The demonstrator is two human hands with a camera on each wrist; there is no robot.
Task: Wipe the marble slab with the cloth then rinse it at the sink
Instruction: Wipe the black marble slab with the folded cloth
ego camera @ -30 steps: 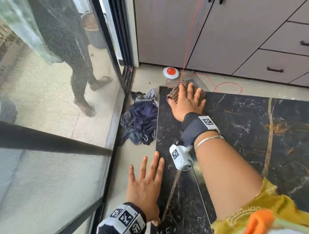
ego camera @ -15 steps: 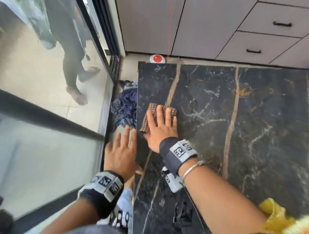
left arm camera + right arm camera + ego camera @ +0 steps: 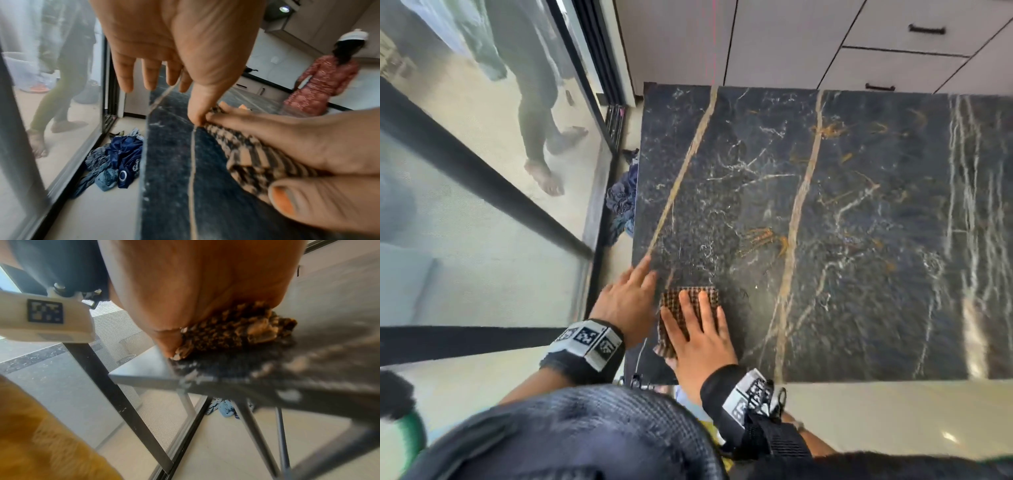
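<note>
Head view, looking down: I have the brown-and-tan checked cloth (image 3: pixel 690 317) lying flat on the black marble slab with gold and white veins (image 3: pixel 825 222), near the slab's lower-left corner, a little below the middle of the frame. My right hand (image 3: pixel 698 339) lies palm-down on the cloth, its fingers (image 3: pixel 705 308) straight and spread, pressing the fabric to the stone rather than curling round it. My left hand (image 3: pixel 628 303) sits just left of the cloth at the slab's left edge, fingers extended and relaxed, gripping nothing; its forefinger points up the frame along a gold vein.

From the left wrist camera, the left hand (image 3: pixel 176 40) fills the top of the frame with its fingers hanging straight, and the thumb tip comes down right at the cloth (image 3: pixel 242 152) and the right hand (image 3: pixel 287 139) at centre right. I cannot tell whether that thumb actually touches the cloth. The slab (image 3: pixel 170 186) runs up the middle of that frame.

From the right wrist camera, blurred, the cloth (image 3: pixel 236 331) is bunched under the right hand (image 3: pixel 205 280) at upper centre, close to the slab's near edge (image 3: pixel 246 374).

A heap of dark blue clothing (image 3: pixel 623 202) lies on the pale floor left of the slab, beside a glass sliding door (image 3: pixel 482 171) filling the left of the frame. Grey cabinet drawers with black handles (image 3: pixel 893 44) span the upper right.
</note>
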